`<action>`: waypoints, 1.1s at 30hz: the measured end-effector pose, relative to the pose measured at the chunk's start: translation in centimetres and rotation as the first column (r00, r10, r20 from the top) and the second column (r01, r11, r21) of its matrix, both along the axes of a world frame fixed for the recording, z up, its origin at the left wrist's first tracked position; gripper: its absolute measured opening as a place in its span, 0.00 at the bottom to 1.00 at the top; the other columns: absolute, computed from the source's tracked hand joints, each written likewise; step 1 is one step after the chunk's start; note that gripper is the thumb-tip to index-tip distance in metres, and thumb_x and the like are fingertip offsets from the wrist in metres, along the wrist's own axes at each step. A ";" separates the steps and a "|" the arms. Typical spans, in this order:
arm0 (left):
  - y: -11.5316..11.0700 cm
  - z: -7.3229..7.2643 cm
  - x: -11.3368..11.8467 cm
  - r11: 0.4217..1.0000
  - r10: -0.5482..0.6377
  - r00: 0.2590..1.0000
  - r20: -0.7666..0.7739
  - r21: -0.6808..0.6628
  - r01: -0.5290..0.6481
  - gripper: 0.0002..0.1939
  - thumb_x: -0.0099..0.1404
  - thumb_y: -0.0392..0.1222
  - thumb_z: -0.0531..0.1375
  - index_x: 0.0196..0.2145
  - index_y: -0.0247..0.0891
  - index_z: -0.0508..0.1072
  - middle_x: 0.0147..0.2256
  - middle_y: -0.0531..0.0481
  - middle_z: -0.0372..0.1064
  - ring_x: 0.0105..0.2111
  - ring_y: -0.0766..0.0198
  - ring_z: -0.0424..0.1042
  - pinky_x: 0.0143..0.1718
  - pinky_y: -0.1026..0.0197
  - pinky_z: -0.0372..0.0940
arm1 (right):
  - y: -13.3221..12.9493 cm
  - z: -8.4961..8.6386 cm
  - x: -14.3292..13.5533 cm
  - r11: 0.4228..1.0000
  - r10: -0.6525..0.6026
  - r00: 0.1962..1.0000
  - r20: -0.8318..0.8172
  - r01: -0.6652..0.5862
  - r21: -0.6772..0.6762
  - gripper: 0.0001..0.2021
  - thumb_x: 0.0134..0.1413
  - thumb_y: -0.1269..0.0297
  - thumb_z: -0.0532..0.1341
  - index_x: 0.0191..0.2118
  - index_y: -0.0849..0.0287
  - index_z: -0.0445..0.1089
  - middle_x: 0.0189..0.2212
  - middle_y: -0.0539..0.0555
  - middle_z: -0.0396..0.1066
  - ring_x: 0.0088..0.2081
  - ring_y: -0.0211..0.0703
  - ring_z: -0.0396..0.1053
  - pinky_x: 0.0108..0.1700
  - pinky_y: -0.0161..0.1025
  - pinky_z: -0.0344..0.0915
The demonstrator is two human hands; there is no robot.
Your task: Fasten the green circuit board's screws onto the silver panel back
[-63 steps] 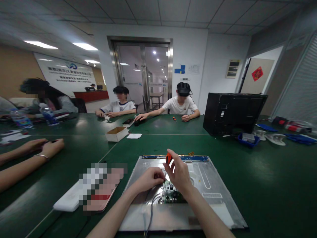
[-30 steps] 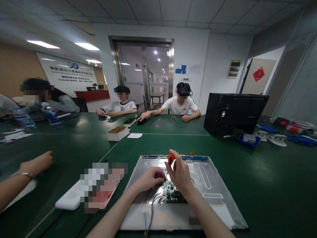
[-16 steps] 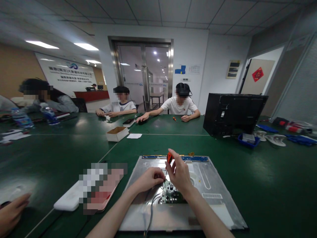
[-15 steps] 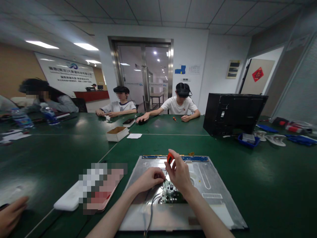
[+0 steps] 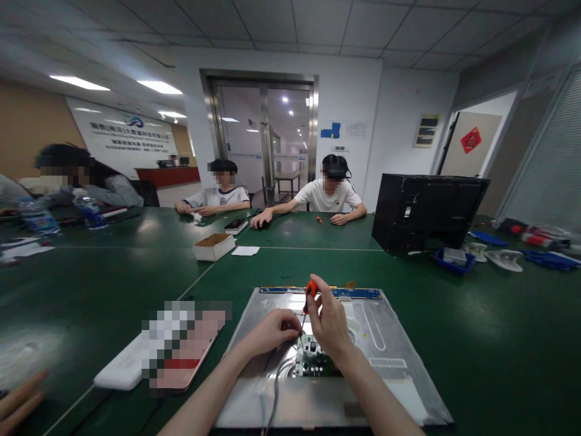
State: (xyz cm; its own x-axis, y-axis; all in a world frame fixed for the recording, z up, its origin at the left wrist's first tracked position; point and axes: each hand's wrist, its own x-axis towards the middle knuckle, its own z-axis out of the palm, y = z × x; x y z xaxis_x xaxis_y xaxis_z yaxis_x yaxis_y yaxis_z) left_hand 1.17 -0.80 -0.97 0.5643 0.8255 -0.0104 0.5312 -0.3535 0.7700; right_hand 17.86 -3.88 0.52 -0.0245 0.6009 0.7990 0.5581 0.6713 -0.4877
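Across the tabletop lies a metal panel, flat, with a small green board on it and a grey cable running from the board's left side to the near edge. The right hand grips a screwdriver by its orange-and-black handle, the shaft pointing down with a slight lean. The left hand is low over the panel, just left of the shaft, its fingers curled in by the tip; whether they pinch the shaft or something small there, I cannot tell.

To do this well, I would stand the shaft as upright as it can go, since a leaning tip tends to slip. Light, even pressure along the handle seems right, with any turning done by the fingers rather than the wrist. The left fingers would serve best as a gentle guide for the tip, clear of the board's parts, which look easy to scrape.

The screwdriver's handle sits within the right fingers; its tip comes down just beside the left fingers, at the board's far left corner. Whether it touches the board is too small to tell. The board lies on the near side of the tip, between the forearms.
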 end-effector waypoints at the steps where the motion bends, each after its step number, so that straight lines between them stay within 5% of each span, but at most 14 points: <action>1: 0.0 0.0 0.0 1.000 0.001 1.000 0.003 -0.005 -0.001 0.06 0.54 0.36 0.56 0.30 0.35 0.74 0.27 0.52 0.70 0.29 0.63 0.67 0.32 0.64 0.61 | 0.1 0.0 0.0 1.000 -0.004 1.000 -0.003 0.004 0.006 0.18 0.62 0.66 0.51 0.57 0.59 0.56 0.28 0.50 0.70 0.22 0.37 0.67 0.23 0.34 0.61; 8: -0.1 0.0 0.1 1.000 0.000 0.999 0.055 -0.015 0.001 0.06 0.53 0.35 0.57 0.28 0.35 0.73 0.26 0.52 0.68 0.28 0.64 0.66 0.31 0.64 0.60 | 0.2 0.0 0.1 0.998 -0.042 0.999 0.010 0.042 0.056 0.15 0.61 0.59 0.55 0.51 0.57 0.57 0.28 0.48 0.67 0.21 0.35 0.63 0.24 0.33 0.60; 15: 0.0 -0.1 0.0 1.000 -0.020 0.999 0.036 0.014 0.019 0.06 0.54 0.35 0.57 0.29 0.34 0.74 0.26 0.52 0.69 0.28 0.64 0.66 0.31 0.64 0.60 | -0.2 0.2 0.2 0.999 0.045 0.999 0.002 -0.045 -0.011 0.18 0.61 0.65 0.52 0.57 0.59 0.55 0.28 0.49 0.69 0.22 0.37 0.66 0.25 0.34 0.60; 22: 0.1 -0.3 -0.1 1.000 0.002 0.999 0.043 -0.008 -0.002 0.07 0.53 0.35 0.57 0.29 0.34 0.74 0.27 0.52 0.69 0.28 0.64 0.66 0.31 0.65 0.60 | 0.0 0.3 0.0 0.998 -0.064 0.998 -0.028 0.065 0.018 0.15 0.60 0.62 0.55 0.51 0.60 0.57 0.21 0.44 0.64 0.16 0.34 0.59 0.21 0.33 0.55; 33: -0.2 0.3 0.2 1.000 0.005 1.000 0.019 -0.029 -0.004 0.06 0.53 0.35 0.57 0.28 0.35 0.73 0.26 0.53 0.68 0.27 0.65 0.65 0.30 0.65 0.60 | -0.4 0.6 0.4 1.000 0.014 0.999 0.040 -0.013 -0.008 0.20 0.63 0.62 0.51 0.59 0.59 0.56 0.34 0.52 0.70 0.24 0.36 0.65 0.27 0.34 0.61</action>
